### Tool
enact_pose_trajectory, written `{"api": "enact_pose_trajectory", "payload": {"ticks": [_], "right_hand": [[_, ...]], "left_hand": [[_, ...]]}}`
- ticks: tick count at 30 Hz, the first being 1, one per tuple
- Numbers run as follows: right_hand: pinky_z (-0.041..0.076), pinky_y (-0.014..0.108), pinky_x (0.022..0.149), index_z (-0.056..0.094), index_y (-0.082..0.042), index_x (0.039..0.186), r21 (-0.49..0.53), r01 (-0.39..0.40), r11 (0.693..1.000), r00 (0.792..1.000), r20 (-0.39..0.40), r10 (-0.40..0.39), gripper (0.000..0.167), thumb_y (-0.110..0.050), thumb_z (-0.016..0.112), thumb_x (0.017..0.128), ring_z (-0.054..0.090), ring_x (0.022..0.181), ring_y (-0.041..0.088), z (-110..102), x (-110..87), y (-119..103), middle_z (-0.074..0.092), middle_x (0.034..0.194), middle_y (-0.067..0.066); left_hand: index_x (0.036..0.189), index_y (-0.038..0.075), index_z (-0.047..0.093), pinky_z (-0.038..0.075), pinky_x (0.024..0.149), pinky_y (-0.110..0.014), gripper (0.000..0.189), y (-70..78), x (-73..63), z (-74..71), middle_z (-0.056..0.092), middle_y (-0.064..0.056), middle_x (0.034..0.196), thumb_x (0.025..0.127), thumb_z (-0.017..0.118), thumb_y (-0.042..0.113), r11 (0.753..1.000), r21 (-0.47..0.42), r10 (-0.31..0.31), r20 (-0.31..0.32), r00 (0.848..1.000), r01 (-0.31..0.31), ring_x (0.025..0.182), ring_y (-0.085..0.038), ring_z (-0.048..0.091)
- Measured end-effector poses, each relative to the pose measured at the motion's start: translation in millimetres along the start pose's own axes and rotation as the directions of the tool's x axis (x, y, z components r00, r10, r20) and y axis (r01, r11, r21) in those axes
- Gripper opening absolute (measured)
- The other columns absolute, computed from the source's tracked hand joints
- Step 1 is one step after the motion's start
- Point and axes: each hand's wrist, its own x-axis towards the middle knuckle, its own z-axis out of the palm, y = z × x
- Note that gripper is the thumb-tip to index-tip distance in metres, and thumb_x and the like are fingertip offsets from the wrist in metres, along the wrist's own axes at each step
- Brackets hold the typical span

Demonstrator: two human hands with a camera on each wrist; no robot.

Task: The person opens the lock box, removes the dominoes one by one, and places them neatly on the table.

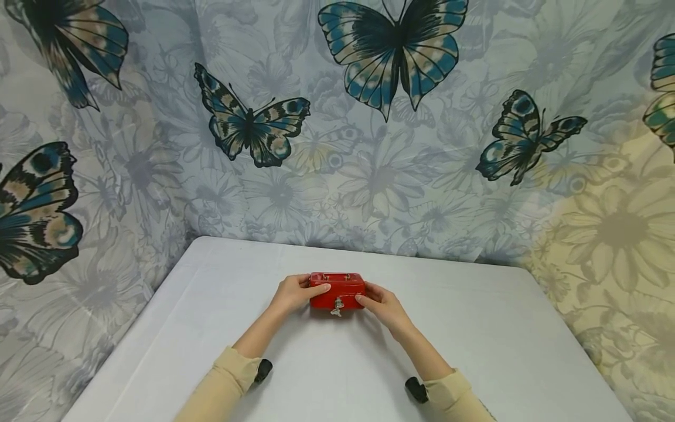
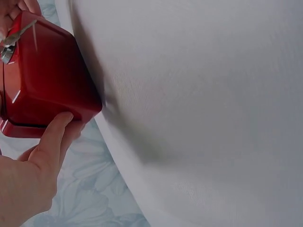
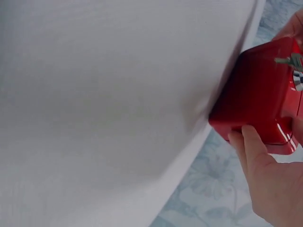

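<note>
A small red metal cash box [image 1: 345, 290] is at the middle of the white table, its lock side facing me and a carrying handle [image 1: 336, 276] on its lid. Keys [image 1: 337, 307] hang from the lock at the front. My left hand [image 1: 293, 294] grips the left end, thumb across the front of the lid. At the right end my right hand [image 1: 387, 306] holds on, its thumb on the front near the corner. Both wrist views show fingers pressed along the box's ends, with its lower edge close over the tabletop.
A white cloth covers the table [image 1: 253, 258], its far edge near a wall hanging [image 1: 379, 170] printed with butterflies and flowers. Dark wrist cameras sit at both tan sleeves [image 1: 218, 381].
</note>
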Motion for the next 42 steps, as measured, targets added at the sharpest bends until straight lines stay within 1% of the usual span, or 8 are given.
{"api": "enact_pose_trajectory", "payload": {"ticks": [3,8,15,22,26,30,36,42], "right_hand": [[0.044,0.048,0.103,0.046,0.004,0.141,-0.022,-0.003,1.000,1.000,0.015,0.003,0.058,-0.018,0.068,0.092,0.053,0.125,0.034,-0.2,-1.8,-0.1,0.055,0.135,0.020],[0.046,0.046,0.102,0.047,0.004,0.140,-0.060,-0.012,0.998,0.999,0.030,0.014,0.057,-0.012,0.069,0.090,0.053,0.125,0.035,-0.6,-4.6,-1.9,0.056,0.134,0.020],[0.047,0.044,0.101,0.046,0.004,0.141,-0.105,0.001,0.994,0.998,0.055,0.005,0.062,-0.008,0.071,0.087,0.054,0.125,0.035,-1.0,-6.6,1.2,0.055,0.136,0.020],[0.051,0.042,0.095,0.044,0.004,0.142,-0.161,0.023,0.987,0.997,0.081,-0.010,0.063,-0.004,0.071,0.086,0.055,0.122,0.037,1.2,-9.3,3.3,0.052,0.138,0.021],[0.053,0.043,0.092,0.044,0.003,0.142,-0.167,0.031,0.986,0.995,0.099,-0.014,0.064,-0.001,0.071,0.085,0.055,0.121,0.039,1.8,-11.1,2.5,0.051,0.139,0.022],[0.052,0.044,0.092,0.044,0.001,0.143,-0.180,0.027,0.983,0.995,0.103,-0.008,0.065,0.001,0.071,0.084,0.055,0.121,0.040,2.2,-11.2,3.8,0.049,0.140,0.022],[0.052,0.044,0.093,0.044,0.000,0.143,-0.185,0.023,0.982,0.994,0.107,-0.003,0.066,0.000,0.072,0.083,0.055,0.121,0.039,1.8,-10.5,6.6,0.050,0.140,0.021],[0.049,0.049,0.097,0.045,-0.003,0.142,-0.237,0.050,0.970,0.994,0.110,-0.024,0.066,-0.005,0.074,0.083,0.056,0.120,0.037,-0.7,-8.2,8.8,0.052,0.139,0.018]], "left_hand": [[0.127,0.003,0.064,0.050,0.095,-0.044,0.062,-0.4,-3.0,-1.9,0.069,-0.011,0.116,0.081,0.078,0.042,1.000,-0.012,0.006,0.037,0.999,-0.006,0.111,-0.025,0.063],[0.127,0.001,0.063,0.051,0.093,-0.042,0.063,-0.3,-8.1,-4.2,0.070,-0.010,0.113,0.079,0.081,0.038,1.000,-0.012,0.019,0.078,0.997,-0.018,0.107,-0.023,0.064],[0.128,0.003,0.063,0.051,0.092,-0.041,0.064,-3.4,-13.7,-5.2,0.071,-0.006,0.111,0.076,0.084,0.034,0.999,0.002,0.041,0.115,0.993,-0.041,0.106,-0.020,0.065],[0.132,0.001,0.059,0.052,0.091,-0.041,0.071,-7.6,-18.0,-4.8,0.069,-0.009,0.115,0.074,0.086,0.031,0.993,0.080,0.080,0.127,0.989,-0.091,0.106,-0.022,0.064],[0.133,-0.002,0.056,0.053,0.089,-0.041,0.074,-9.7,-19.6,-4.7,0.069,-0.012,0.115,0.073,0.087,0.029,0.981,0.133,0.121,0.141,0.983,-0.140,0.104,-0.023,0.065],[0.134,-0.002,0.055,0.053,0.088,-0.041,0.075,-12.0,-20.1,-4.5,0.070,-0.011,0.114,0.073,0.087,0.028,0.973,0.154,0.148,0.148,0.978,-0.171,0.101,-0.022,0.065],[0.136,-0.003,0.053,0.053,0.088,-0.040,0.077,-14.9,-21.3,-4.1,0.070,-0.010,0.114,0.074,0.086,0.029,0.971,0.156,0.158,0.151,0.976,-0.181,0.100,-0.020,0.065],[0.138,-0.003,0.050,0.054,0.089,-0.044,0.080,-14.1,-23.5,-3.5,0.068,-0.014,0.116,0.075,0.085,0.032,0.965,0.194,0.148,0.140,0.979,-0.174,0.104,-0.026,0.064]]}}
